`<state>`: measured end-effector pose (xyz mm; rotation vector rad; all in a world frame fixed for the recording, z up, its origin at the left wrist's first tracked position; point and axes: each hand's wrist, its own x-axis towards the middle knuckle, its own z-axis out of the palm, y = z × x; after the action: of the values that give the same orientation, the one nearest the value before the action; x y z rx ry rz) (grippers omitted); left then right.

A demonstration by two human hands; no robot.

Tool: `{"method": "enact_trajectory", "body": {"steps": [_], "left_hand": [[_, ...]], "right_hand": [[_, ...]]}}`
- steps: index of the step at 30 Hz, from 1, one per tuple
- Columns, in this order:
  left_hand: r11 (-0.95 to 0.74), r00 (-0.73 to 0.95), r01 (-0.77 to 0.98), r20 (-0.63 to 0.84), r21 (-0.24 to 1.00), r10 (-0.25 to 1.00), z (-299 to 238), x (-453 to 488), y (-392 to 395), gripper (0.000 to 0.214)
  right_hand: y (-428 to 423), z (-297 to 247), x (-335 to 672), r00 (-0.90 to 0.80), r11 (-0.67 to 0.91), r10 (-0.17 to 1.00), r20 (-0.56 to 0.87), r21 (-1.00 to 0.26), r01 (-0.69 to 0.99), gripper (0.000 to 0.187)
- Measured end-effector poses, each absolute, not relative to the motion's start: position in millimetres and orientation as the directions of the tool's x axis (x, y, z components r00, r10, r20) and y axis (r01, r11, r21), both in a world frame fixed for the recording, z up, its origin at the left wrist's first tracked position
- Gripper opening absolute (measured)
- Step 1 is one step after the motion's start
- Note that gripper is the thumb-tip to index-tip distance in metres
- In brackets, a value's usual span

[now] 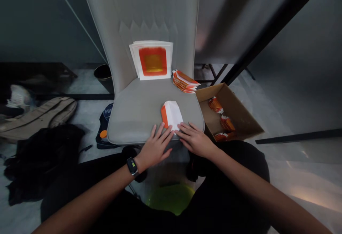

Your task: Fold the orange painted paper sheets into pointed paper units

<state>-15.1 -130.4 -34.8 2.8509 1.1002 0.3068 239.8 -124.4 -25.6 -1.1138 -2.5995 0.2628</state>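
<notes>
Head view, white-and-orange folded paper [173, 113]: on the grey padded chair seat [133, 109], near its front edge.
Left hand [155, 147], right hand [197, 142]: fingers spread, tips on its near end, not pinching.
Fold: uneven pressure might skew it.

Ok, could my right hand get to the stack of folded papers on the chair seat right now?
Probably yes: your right hand touches the near end of the folded paper, and nothing visible stands between that hand and the orange-edged stack farther back.

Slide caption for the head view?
Left hand and right hand touch a folded paper on a grey chair seat, cardboard box alongside.
</notes>
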Motion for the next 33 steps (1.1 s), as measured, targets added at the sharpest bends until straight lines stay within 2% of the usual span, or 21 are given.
{"method": "enact_trajectory", "body": {"steps": [7,14,17,20,25,26,28,30,31,33], "left_hand": [[-0.715,0.7,0.692,0.148,0.102,0.698,-36,-11,-133,0.075],[-0.724,0.703,0.676,0.173,0.141,0.69,-29,-10,-130,0.07],[-0.706,0.674,0.678,0.207,0.206,0.709,-24,-9,-121,0.051],[-0.651,0.592,0.687,0.27,0.324,0.759,-23,-6,-108,0.031],[-0.571,0.49,0.701,0.294,0.428,0.821,-24,-3,-88,0.023],[-0.545,0.466,0.719,0.282,0.431,0.838,-23,-4,-84,0.029],[-0.497,0.423,0.757,0.263,0.424,0.867,-21,-7,-73,0.064],[-0.486,0.424,0.778,0.237,0.4,0.874,-19,-12,-60,0.103],[-0.497,0.449,0.777,0.213,0.386,0.868,-18,-14,-54,0.114],[-0.54,0.529,0.756,0.141,0.369,0.837,-17,-18,-45,0.118]], "right_hand": [[-122,-30,244,-0.672,0.697,0.714,0.195,-0.281,0.66,0.05],[-125,-27,240,-0.656,0.685,0.726,0.209,-0.302,0.663,0.051],[-122,-22,237,-0.622,0.653,0.754,0.211,-0.337,0.678,0.044],[-111,-20,234,-0.591,0.626,0.776,0.221,-0.39,0.676,0.032],[-83,-26,233,-0.564,0.594,0.796,0.22,-0.465,0.657,0.018],[-78,-28,234,-0.553,0.578,0.805,0.216,-0.495,0.649,0.015],[-69,-30,237,-0.518,0.533,0.831,0.205,-0.56,0.634,0.015],[-60,-29,240,-0.468,0.48,0.864,0.186,-0.584,0.655,0.036],[-56,-27,242,-0.447,0.46,0.877,0.175,-0.573,0.678,0.05],[-49,-21,243,-0.441,0.451,0.884,0.152,-0.525,0.722,0.076]]}}
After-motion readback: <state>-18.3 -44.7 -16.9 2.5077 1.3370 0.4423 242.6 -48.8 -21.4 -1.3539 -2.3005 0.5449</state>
